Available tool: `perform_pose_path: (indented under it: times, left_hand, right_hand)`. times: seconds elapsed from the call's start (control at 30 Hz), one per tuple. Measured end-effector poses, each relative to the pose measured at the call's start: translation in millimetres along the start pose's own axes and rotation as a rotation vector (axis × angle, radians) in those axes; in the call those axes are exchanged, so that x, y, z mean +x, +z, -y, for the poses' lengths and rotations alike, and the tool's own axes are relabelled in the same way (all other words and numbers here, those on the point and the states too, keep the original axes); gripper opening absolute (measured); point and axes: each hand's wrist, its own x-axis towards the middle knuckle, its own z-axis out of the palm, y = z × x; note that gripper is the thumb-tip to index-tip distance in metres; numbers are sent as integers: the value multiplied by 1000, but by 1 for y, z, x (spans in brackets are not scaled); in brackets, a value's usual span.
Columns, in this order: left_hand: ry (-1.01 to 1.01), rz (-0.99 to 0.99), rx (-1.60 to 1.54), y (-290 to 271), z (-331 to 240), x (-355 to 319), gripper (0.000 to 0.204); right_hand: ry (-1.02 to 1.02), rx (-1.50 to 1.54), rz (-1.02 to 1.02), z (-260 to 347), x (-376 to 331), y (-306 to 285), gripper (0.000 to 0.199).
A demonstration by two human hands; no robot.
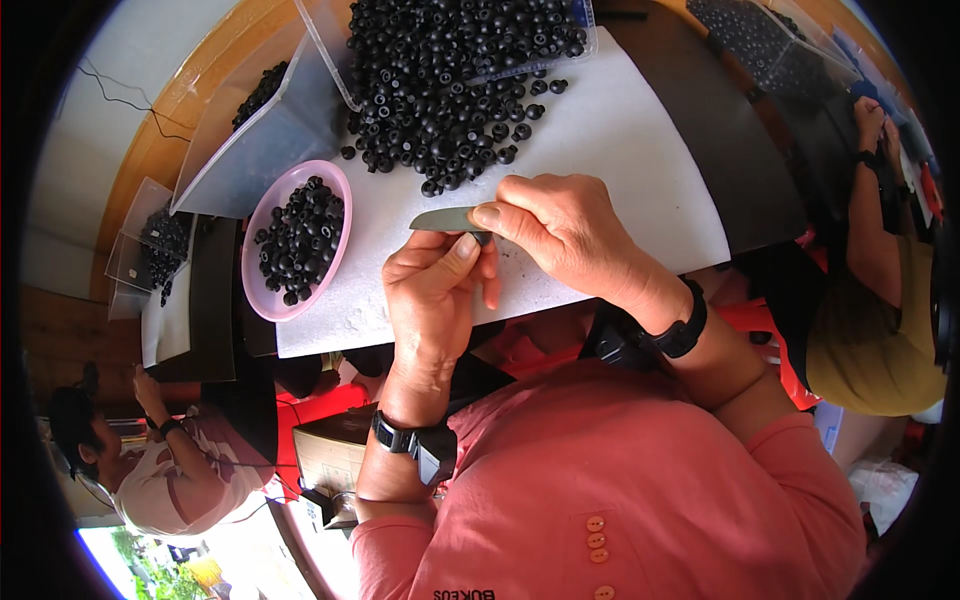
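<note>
My right hand point(578, 232) is closed around a knife, its thumb along the blade point(440, 219). The handle is hidden in the fist. Just beneath the blade, my left hand point(428, 290) pinches a small black rubber-like part point(482, 238) between thumb and fingers. Most of that part is covered, and I cannot tell whether the edge touches it. Beyond both hands lies a big heap of similar round black parts point(440, 110), spilling from a tipped clear plastic bin point(595, 40). To the left, a pink bowl point(256, 292) holds several more black parts.
White sheet point(660, 170) covers the dark table under my hands, with black specks near its front edge. A translucent bin point(255, 150) leans behind the bowl. One person point(180, 470) sits at the left, another point(870, 330) works at the right, near another bin of black parts point(765, 45).
</note>
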Motion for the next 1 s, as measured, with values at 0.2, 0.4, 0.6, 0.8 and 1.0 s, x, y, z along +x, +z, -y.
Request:
perform_pose_path:
  times: [0.2,0.4,0.6,0.8,1.0]
  left_hand:
    - [8,0,-71,-4,0,9,20]
    - [-27,10,-30,3,1,4,19]
    - [46,49,88,11,9,1,21]
    - [-4,38,28,17,3,1,18]
    - [340,-169,482,-18,-49,2,19]
  right_hand:
    - [-27,160,-16,-5,-5,3,33]
    - [209,230,-55,-3,-3,-3,33]
    - [263,445,-3,-2,-2,-5,28]
    - [235,556,-21,3,-1,-5,23]
    - [267,535,-179,-4,-5,-5,19]
